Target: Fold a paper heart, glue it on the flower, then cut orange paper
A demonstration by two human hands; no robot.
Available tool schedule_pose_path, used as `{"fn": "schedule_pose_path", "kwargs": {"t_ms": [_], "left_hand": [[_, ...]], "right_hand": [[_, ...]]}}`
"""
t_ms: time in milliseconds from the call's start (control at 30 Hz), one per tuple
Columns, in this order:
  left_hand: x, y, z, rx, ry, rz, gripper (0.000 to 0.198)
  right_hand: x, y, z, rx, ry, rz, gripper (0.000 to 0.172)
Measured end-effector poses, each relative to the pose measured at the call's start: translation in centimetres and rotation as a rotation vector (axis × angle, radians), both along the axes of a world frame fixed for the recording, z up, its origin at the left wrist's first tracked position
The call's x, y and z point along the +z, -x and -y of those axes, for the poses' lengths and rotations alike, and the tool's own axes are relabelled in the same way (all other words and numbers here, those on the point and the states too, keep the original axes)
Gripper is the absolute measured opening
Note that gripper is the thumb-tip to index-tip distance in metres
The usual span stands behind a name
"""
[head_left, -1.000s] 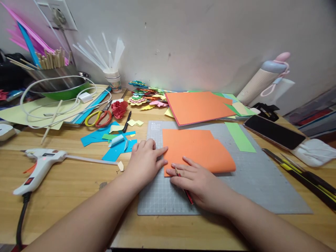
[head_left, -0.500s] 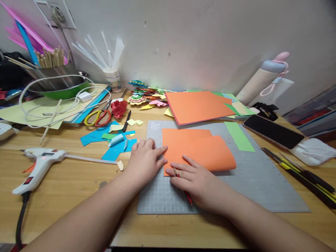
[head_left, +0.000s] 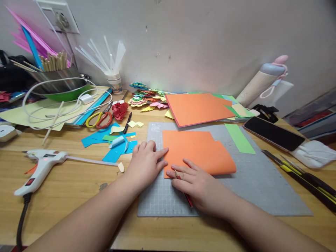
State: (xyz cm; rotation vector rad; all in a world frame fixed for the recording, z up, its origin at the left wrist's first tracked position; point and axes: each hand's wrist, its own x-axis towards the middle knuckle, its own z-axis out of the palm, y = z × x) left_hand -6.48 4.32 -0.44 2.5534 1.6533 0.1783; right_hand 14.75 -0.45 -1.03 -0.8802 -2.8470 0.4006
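Note:
An orange sheet of paper [head_left: 194, 147], folded over with a rounded bend at its right, lies on the grey cutting mat [head_left: 252, 189]. My left hand [head_left: 145, 161] rests at the sheet's left edge. Its index finger and thumb are stretched apart with their tips on the paper; the other fingers curl. My right hand [head_left: 198, 182] lies low on the sheet, fingers spread, pressing the front layer. Tucked between those fingers is a red and black pencil [head_left: 188, 198], its sharpened tip pointing away from me.
Left of the mat are blue paper scraps [head_left: 114, 145], scissors [head_left: 101, 119] and a glue gun [head_left: 42, 168]. More orange paper [head_left: 199, 108] overlaps the mat's far edge. A green strip [head_left: 239, 138] lies on the mat. To the right are a phone [head_left: 274, 133] and cutter knives [head_left: 301, 178].
The orange sheet's upper layer has shifted slightly at its far edge, showing a little more of the layer beneath. Both hands stay nearly in place; the whole view has moved a little.

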Motion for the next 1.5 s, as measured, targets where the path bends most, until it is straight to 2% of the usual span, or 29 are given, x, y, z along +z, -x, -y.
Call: {"fn": "schedule_pose_path", "kwargs": {"t_ms": [933,1500], "left_hand": [[-0.17,0.01,-0.13,0.000,-0.006,-0.012,0.038],[-0.30,0.03,-0.11,-0.002,-0.016,-0.008,0.038]], "right_hand": [[0.07,-0.13,-0.31,-0.003,0.030,-0.079,0.041],[0.01,-0.25,-0.36,0.003,0.040,-0.044,0.042]]}}
